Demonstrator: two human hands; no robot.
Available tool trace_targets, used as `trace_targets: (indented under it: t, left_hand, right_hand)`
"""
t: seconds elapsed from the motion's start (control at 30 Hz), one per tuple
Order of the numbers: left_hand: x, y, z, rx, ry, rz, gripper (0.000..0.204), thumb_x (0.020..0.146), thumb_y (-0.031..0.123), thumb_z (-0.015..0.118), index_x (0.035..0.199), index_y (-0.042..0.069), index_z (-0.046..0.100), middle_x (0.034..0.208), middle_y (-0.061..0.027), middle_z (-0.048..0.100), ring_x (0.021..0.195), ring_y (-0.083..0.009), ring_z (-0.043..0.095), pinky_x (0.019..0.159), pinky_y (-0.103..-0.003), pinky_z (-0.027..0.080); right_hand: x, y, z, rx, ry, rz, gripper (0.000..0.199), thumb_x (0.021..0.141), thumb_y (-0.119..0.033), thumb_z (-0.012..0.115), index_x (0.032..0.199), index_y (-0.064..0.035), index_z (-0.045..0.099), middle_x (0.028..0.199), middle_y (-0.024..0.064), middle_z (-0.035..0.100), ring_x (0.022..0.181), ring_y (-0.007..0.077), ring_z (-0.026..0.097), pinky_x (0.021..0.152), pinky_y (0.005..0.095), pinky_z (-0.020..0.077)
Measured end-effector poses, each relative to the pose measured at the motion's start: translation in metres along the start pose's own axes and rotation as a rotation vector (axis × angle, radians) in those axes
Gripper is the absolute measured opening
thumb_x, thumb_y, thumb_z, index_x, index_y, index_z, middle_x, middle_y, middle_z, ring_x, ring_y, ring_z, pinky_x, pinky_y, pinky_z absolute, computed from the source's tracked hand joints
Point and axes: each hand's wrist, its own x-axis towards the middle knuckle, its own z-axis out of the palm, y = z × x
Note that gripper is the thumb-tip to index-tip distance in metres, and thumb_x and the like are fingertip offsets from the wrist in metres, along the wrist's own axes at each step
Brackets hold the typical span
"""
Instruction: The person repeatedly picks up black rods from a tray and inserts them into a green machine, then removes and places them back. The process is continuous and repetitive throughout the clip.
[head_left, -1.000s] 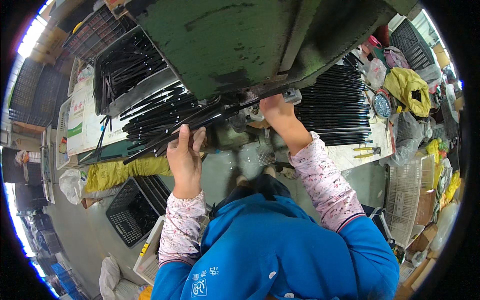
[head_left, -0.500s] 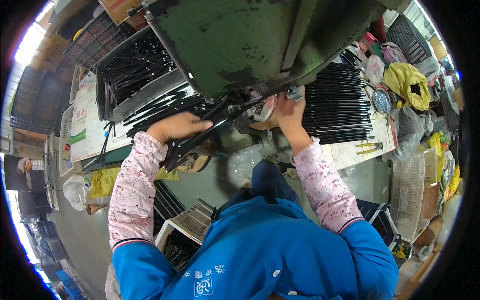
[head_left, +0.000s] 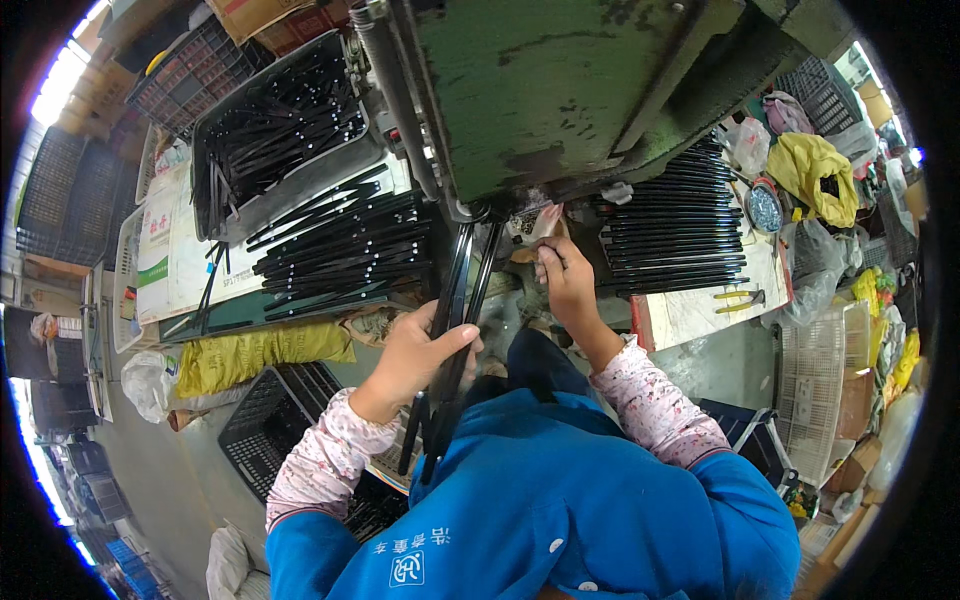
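Long black metal bars (head_left: 459, 290) run from under the green machine (head_left: 540, 100) down toward my body, spread in a narrow V. My left hand (head_left: 420, 350) is closed around them at mid-length, thumb on top. Their far ends reach the underside of the machine, where the contact point is partly hidden. Just right of them, my right hand (head_left: 568, 280) is raised below the machine's edge with its fingers drawn together. Beside those fingertips is a small container of little parts (head_left: 524, 226); whether the fingers pinch a part is too small to tell.
Loose black bars (head_left: 345, 250) lie on the left table, with a bin of more bars (head_left: 290, 130) behind. Neatly rowed bars (head_left: 670, 220) cover the right table, near yellow-handled pliers (head_left: 740, 298) and a round dish (head_left: 763, 205). A black crate (head_left: 262, 420) stands on the floor.
My left hand has moved right and toward me, swinging the bars from a leftward slant to nearly straight toward my body. My right hand has drawn back and left from beneath the machine.
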Motion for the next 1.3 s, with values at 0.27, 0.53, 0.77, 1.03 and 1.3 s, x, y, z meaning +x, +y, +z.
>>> trace_targets:
  t: [0.27,0.53,0.77,1.03,1.3]
  left_hand:
    - [0.085,0.034,0.021,-0.509,0.456,0.556,0.019,0.095,0.017,0.057,0.103,0.001,0.048,0.081,-0.0077,0.059,0.062,-0.0168,0.061,0.055,-0.032,0.055]
    - [0.128,0.032,0.021,-0.520,0.550,0.490,0.019,0.092,0.007,0.057,0.109,0.000,0.054,0.086,-0.0039,0.062,0.070,-0.0106,0.060,0.061,-0.023,0.049]
    - [0.128,0.020,0.017,-0.407,0.637,0.614,0.024,0.092,0.007,0.057,0.114,-0.001,0.053,0.092,-0.0057,0.063,0.075,-0.0111,0.060,0.064,-0.023,0.049]
    - [0.091,-0.007,0.009,-0.556,0.435,0.415,0.020,0.087,-0.004,0.052,0.106,0.000,0.053,0.091,-0.0062,0.060,0.073,-0.0167,0.062,0.061,-0.031,0.058]
    - [0.073,-0.013,0.022,-0.438,0.400,0.518,0.016,0.087,-0.003,0.057,0.101,0.002,0.052,0.096,-0.0116,0.062,0.081,-0.0203,0.066,0.064,-0.036,0.061]
  right_hand:
    - [0.019,-0.047,-0.001,0.037,-0.070,0.022,0.013,0.097,-0.009,0.048,0.095,0.0011,0.056,0.071,0.0017,0.053,0.061,0.0080,0.047,0.056,0.0237,0.0397]
    - [0.036,-0.050,-0.008,-0.187,-0.114,-0.054,0.017,0.089,-0.009,0.056,0.103,0.0008,0.059,0.091,0.0181,0.064,0.081,0.0347,0.060,0.074,0.0390,0.0477]
    - [0.045,-0.079,0.010,-0.399,-0.179,-0.401,0.023,0.088,-0.010,0.061,0.108,0.0012,0.060,0.103,0.0180,0.064,0.095,0.0412,0.058,0.086,0.0422,0.0453]
    - [0.041,-0.070,0.015,-0.989,-0.071,-0.873,0.017,0.078,-0.015,0.066,0.091,-0.0036,0.068,0.086,0.0125,0.060,0.074,0.0309,0.059,0.061,0.0424,0.0474]
    - [0.031,-0.091,-0.012,-0.666,-0.203,-0.640,0.018,0.074,-0.013,0.071,0.090,-0.0043,0.069,0.097,0.0079,0.067,0.090,0.0283,0.061,0.077,0.0372,0.0508]
